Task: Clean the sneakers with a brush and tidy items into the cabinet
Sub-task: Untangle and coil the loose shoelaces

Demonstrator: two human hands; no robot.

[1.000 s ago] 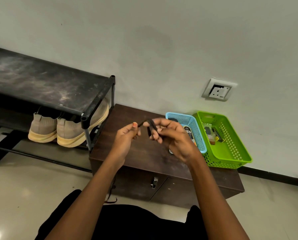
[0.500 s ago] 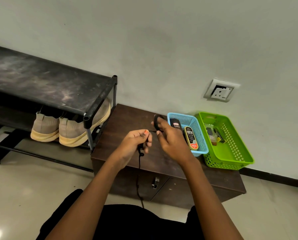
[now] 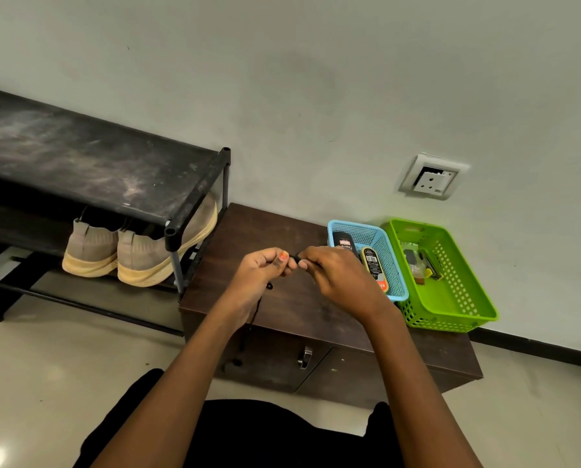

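Looks like the step here is bundling up that thin black cord (image 3: 250,327) so it can be put away, and the trick is keeping it taut between the two pinch points while gathering the slack a bit at a time, otherwise the dangling tail just tangles. Both hands are up over the brown cabinet (image 3: 258,228), nearly touching. The left hand (image 3: 258,271) has its fingers curled with the thumb clamped on the cord, and the right hand (image 3: 336,275) has its fingers pinched together on the short black bit showing between the hands. I can't tell if it's a shoelace or some other string. It's skinny, limp and matte black, with what looks like a small knot just below the left hand, and the rest hangs down past the cabinet's front edge. The sneakers (image 3: 140,258) sit on the shoe rack (image 3: 96,163) to the left, and the blue basket (image 3: 356,226) is just beside the right hand.
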